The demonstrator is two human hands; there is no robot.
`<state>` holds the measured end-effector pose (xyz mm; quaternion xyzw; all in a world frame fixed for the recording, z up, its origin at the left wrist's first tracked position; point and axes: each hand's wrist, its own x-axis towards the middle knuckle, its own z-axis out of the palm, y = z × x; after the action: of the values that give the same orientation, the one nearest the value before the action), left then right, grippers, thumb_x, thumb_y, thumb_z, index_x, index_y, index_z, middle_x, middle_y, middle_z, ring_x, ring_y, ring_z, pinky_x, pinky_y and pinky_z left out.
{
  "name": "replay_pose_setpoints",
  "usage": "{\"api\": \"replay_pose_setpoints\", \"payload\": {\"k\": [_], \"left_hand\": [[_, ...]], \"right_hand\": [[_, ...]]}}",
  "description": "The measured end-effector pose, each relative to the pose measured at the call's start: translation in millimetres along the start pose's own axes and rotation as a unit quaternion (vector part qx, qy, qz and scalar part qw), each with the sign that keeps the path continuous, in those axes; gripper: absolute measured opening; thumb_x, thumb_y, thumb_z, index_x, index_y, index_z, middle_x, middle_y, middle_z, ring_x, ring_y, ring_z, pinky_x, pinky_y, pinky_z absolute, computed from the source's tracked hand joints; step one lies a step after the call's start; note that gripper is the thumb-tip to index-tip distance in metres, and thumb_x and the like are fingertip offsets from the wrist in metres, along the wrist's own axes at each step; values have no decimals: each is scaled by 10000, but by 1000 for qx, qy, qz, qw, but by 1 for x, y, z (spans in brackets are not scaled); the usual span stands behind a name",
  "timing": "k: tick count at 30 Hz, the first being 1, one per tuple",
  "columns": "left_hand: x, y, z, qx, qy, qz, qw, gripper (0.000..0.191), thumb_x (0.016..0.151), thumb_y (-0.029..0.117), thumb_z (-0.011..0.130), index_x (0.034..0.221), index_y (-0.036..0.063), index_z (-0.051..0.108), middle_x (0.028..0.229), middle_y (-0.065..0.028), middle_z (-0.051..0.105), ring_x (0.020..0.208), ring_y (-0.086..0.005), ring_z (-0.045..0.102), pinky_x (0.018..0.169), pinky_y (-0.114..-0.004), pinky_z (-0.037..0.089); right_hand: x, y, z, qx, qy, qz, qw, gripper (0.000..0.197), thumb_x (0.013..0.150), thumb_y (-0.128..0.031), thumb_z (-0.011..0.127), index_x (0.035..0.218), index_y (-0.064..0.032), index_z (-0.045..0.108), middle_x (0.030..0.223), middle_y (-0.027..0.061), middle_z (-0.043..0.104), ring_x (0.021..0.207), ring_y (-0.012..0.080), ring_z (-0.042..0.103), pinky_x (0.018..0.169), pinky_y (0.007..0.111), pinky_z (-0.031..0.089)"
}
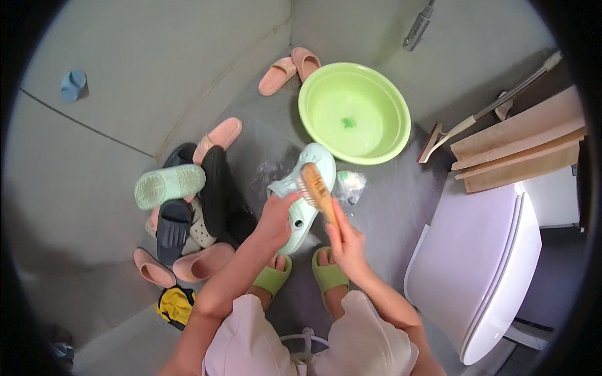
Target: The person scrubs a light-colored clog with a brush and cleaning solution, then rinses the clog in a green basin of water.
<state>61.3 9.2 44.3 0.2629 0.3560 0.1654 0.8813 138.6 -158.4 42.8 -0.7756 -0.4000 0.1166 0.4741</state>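
My left hand [277, 218] grips a pale mint clog [323, 162] by its side, near the strap, holding it above the floor in front of my feet. In my right hand [347, 242] is the handle of a wooden scrubbing brush [316, 185]; its pale bristles face left, at the clog's opening. Beyond the clog stands a light green plastic basin [355, 113] with a small green patch at its bottom. A clear plastic bag [350, 185] with something white and green in it lies on the floor right of the clog. The fingers of my left hand are partly hidden.
A pile of clogs and slippers [175, 230] lies at left, with a yellow and black cloth item [175, 305] below it. Two pink slippers [277, 76] are behind the basin. At right are a squeegee [435, 141], brown cardboard [517, 141] and a white toilet [475, 263].
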Motion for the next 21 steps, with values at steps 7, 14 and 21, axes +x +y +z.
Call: {"api": "replay_pose_setpoints", "payload": {"k": [7, 14, 21], "left_hand": [[87, 26, 54, 201, -38, 120, 971, 548, 906, 42, 627, 1403, -24, 406, 1346, -124, 557, 1203, -214, 557, 1002, -349, 441], [264, 11, 101, 637, -55, 313, 702, 596, 908, 83, 597, 1422, -44, 324, 1168, -317, 616, 1098, -451, 603, 953, -478, 472], [362, -80, 80, 759, -68, 194, 618, 568, 914, 243, 638, 1369, -5, 404, 1124, -303, 635, 1043, -455, 617, 905, -547, 466]], "right_hand": [[49, 48, -64, 50, 125, 184, 974, 475, 1010, -177, 544, 1469, -88, 455, 1109, 153, 717, 791, 121, 620, 730, 281, 502], [119, 113, -73, 10, 202, 197, 959, 390, 998, -224, 567, 1344, -44, 563, 870, 200, 683, 707, 262, 671, 660, 367, 502], [150, 189, -51, -89, 217, 144, 961, 401, 985, -310, 598, 1285, -45, 614, 750, 143, 660, 604, 224, 565, 736, 372, 476]]}}
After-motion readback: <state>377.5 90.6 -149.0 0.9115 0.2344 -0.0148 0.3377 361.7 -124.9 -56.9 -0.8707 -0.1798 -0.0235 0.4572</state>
